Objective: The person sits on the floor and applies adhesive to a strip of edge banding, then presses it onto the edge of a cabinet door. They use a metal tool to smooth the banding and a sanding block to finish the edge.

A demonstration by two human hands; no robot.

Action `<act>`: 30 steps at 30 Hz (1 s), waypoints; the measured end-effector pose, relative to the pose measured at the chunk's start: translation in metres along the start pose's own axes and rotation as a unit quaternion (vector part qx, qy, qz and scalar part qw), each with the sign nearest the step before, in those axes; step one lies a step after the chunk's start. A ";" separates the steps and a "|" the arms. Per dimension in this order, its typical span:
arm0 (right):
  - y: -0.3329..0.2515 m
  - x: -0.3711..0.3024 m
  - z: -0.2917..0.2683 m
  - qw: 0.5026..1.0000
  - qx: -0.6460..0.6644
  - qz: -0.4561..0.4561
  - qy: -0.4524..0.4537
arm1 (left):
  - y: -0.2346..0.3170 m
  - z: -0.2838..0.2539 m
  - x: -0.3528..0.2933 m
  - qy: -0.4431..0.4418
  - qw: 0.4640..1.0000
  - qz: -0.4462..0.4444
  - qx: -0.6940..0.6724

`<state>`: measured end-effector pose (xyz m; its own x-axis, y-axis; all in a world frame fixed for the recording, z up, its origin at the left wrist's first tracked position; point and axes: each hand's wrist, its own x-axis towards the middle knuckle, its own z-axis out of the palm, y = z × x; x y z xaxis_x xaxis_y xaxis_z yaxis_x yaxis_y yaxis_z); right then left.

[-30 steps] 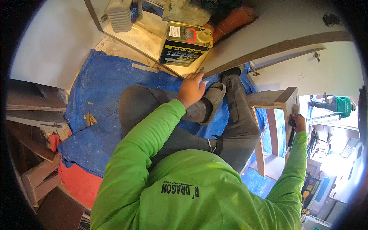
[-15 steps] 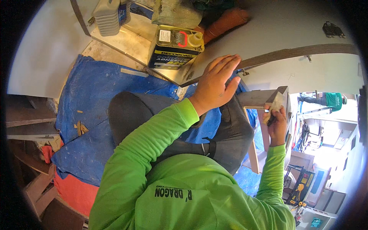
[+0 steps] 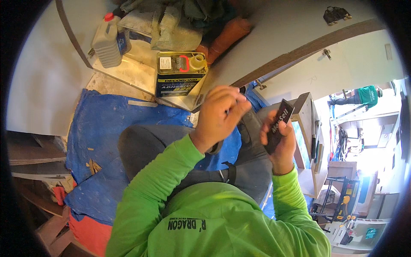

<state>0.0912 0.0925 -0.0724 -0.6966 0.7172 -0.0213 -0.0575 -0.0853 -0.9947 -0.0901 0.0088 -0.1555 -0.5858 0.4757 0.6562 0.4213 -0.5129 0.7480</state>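
Note:
My left hand (image 3: 220, 115) is raised over my lap, its fingers curled in and the thumb drawn against them. Whether anything small sits between those fingertips cannot be made out. In my right hand (image 3: 281, 147) is a flat, dark, rectangular card-like piece (image 3: 283, 115) with pale lettering, gripped between thumb and fingers and tilted upward. A small wooden frame box (image 3: 303, 109) stands just beyond that hand. Past my left hand, a dark rectangular adhesive can (image 3: 177, 81) with a yellow band and red handle sits on a pale ledge.
A white plastic jug (image 3: 107, 43) with a red cap stands behind the can. Blue tarp (image 3: 102, 128) covers the floor around my legs. A pale panel with a brown edge (image 3: 308, 51) spans the far right. Another person in green (image 3: 368, 96) is far off at right.
My left hand has drawn back and its spread fingers have curled. The right hand moved left, toward the left hand, and turned the piece so that its dark printed face shows.

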 end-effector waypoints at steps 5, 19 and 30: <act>0.021 0.000 0.051 0.990 -0.128 -0.036 0.037 | 0.034 -0.005 -0.034 -0.075 0.997 -0.006 -0.004; 0.024 0.049 0.082 0.872 -0.476 -0.113 0.024 | 0.002 -0.011 -0.034 -0.101 0.987 -0.005 0.121; 0.035 0.072 0.081 0.849 -0.490 -0.189 0.051 | -0.015 -0.011 -0.009 -0.081 0.978 0.001 0.194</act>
<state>-0.0182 0.0851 -0.1006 -0.6928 0.6258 0.3583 0.3949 0.7450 -0.5375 -0.0983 0.0041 -0.1737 -0.4810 0.5983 0.6408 0.6707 -0.2196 0.7085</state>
